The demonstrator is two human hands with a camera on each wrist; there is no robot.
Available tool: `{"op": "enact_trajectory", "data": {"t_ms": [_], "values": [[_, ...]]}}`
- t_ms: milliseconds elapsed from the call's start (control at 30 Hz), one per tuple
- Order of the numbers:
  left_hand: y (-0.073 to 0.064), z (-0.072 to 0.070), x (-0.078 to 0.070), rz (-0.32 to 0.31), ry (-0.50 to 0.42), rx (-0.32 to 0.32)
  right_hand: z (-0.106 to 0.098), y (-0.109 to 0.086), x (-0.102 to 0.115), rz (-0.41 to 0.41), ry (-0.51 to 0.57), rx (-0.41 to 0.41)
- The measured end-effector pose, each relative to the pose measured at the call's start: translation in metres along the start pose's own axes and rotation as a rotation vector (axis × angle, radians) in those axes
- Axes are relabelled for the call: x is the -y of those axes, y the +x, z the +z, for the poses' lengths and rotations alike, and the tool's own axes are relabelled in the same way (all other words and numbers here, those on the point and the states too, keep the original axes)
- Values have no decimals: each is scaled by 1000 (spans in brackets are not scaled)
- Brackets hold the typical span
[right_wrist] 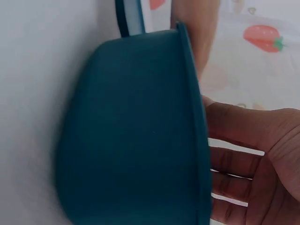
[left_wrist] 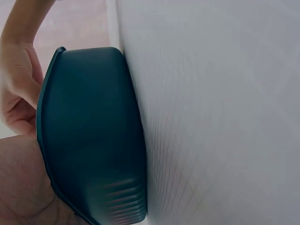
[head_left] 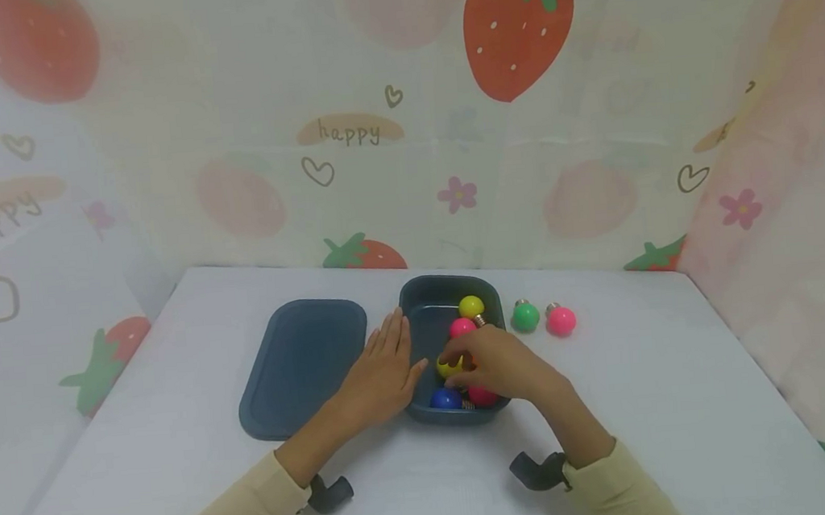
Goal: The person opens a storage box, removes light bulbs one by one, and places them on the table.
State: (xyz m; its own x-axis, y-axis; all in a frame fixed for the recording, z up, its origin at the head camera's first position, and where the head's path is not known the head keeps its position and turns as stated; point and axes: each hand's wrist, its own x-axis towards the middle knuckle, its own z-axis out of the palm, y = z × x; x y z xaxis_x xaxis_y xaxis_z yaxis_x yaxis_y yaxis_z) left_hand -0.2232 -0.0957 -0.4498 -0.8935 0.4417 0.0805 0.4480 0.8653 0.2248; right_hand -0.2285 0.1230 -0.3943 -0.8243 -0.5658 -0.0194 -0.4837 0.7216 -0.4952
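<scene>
A dark blue-green box (head_left: 420, 423) holds several small coloured light bulbs with screw bases. My left hand (head_left: 378, 377) lies with straight fingers along the box's left rim, thumb reaching over the edge. Inside the box, my right hand (head_left: 496, 360) has its fingers and thumb curled about a yellow bulb (head_left: 449, 368). Near that hand lie a blue bulb (head_left: 445, 399) and a red-pink bulb (head_left: 483, 397). Farther back in the box are a pink bulb (head_left: 462, 328) and another yellow bulb (head_left: 470, 307). The box wall hides the right fingertips in the right wrist view.
To the box's left lies a flat blue-green lid (head_left: 305, 367). A green bulb (head_left: 525, 317) and a pink bulb (head_left: 561, 321) sit on the white table (head_left: 649, 400) to its right. A strawberry-print curtain (head_left: 407, 185) stands behind the table.
</scene>
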Motion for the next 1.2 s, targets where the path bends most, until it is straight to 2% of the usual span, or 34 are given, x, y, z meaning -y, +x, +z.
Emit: {"op": "enact_trajectory", "data": {"t_ms": [233,533,967,1200], "values": [[-1,0,0,11,-2,0,11,4,0,-8,-37,55],[0,0,0,15,2,-7,16,7,0,-80,-149,93],[0,0,0,11,2,-4,17,6,1,-86,-146,141],[-1,-2,-1,11,-1,4,18,7,-4,-89,-132,130]]}}
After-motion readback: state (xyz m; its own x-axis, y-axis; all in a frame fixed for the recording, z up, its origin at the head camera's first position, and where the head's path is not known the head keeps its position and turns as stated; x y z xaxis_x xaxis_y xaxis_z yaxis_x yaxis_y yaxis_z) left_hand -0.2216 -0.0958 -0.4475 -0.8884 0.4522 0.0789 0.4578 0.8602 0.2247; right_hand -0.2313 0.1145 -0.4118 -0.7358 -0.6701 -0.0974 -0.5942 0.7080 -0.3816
